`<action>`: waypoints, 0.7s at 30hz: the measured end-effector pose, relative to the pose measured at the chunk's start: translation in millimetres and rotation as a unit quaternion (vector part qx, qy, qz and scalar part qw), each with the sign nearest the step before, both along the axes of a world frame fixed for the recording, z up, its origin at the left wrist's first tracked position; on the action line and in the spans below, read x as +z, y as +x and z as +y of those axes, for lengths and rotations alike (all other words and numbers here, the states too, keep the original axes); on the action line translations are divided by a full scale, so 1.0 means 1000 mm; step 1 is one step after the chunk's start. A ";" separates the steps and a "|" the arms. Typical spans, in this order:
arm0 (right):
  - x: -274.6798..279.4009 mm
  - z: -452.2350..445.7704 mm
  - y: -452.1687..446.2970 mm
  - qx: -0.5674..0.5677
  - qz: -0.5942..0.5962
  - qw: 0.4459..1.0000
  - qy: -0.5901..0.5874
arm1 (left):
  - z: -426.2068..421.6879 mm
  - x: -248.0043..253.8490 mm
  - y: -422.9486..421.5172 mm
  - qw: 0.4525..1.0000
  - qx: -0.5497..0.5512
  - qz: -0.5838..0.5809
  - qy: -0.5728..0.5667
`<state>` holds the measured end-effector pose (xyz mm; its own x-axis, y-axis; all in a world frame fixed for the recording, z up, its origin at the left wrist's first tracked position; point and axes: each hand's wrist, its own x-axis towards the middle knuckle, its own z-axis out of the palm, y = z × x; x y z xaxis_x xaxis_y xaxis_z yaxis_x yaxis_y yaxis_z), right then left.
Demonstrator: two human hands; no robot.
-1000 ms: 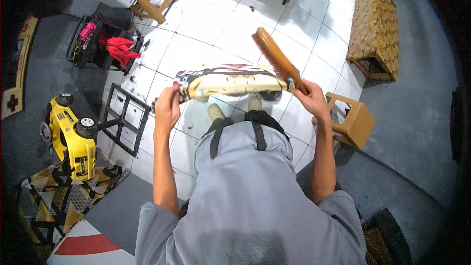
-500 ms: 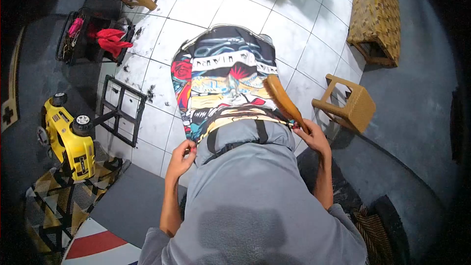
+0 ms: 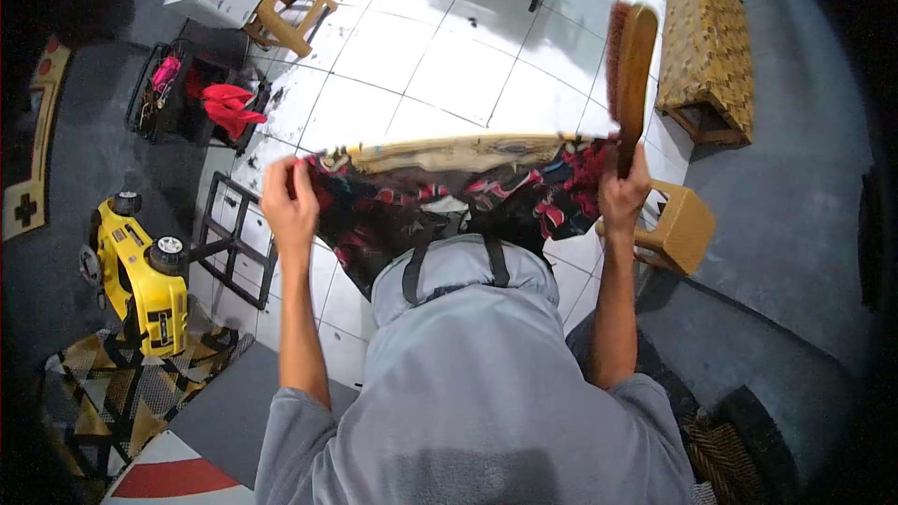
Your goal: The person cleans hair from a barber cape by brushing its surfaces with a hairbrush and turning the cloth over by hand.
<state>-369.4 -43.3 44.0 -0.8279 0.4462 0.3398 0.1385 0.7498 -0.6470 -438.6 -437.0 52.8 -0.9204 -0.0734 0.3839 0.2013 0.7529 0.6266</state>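
A printed barber apron (image 3: 449, 192) is stretched in front of my waist, its dark, red-patterned side toward me and its upper edge blurred. My left hand (image 3: 292, 196) pinches its left corner. At its right corner, my right hand (image 3: 625, 194) grips the cloth together with a wooden brush (image 3: 639, 65). The brush stands upright above that fist, its reddish bristles facing left. The lower part of the apron hangs down behind the grey bag at my waist (image 3: 454, 266).
A yellow toy car (image 3: 140, 271) and a black metal frame (image 3: 234, 234) are at the left. Wooden stools (image 3: 292, 9) stand at upper left and by my right forearm. A woven bench (image 3: 708, 37) is at upper right. Dark hair clumps lie on the white tiles.
Both hands have risen and moved apart, lifting the apron's edge off my lap and turning its other side toward me. The brush has gone up and now points upward.
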 end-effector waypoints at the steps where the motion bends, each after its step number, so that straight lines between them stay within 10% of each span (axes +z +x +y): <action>1: 0.017 0.003 -0.009 0.003 -0.005 1.000 -0.013 | -0.004 0.011 -0.014 0.998 -0.042 0.043 -0.017; 7: 0.075 0.031 -0.024 0.072 0.054 0.986 0.141 | -0.022 0.067 -0.032 0.951 -0.168 0.146 -0.215; 15: 0.075 0.033 -0.011 0.021 0.057 0.991 0.121 | -0.037 0.068 -0.021 0.940 -0.287 -0.084 -0.163; 21: 0.089 0.040 0.003 0.071 -0.017 0.996 0.046 | -0.038 0.077 -0.007 0.942 -0.275 -0.032 -0.190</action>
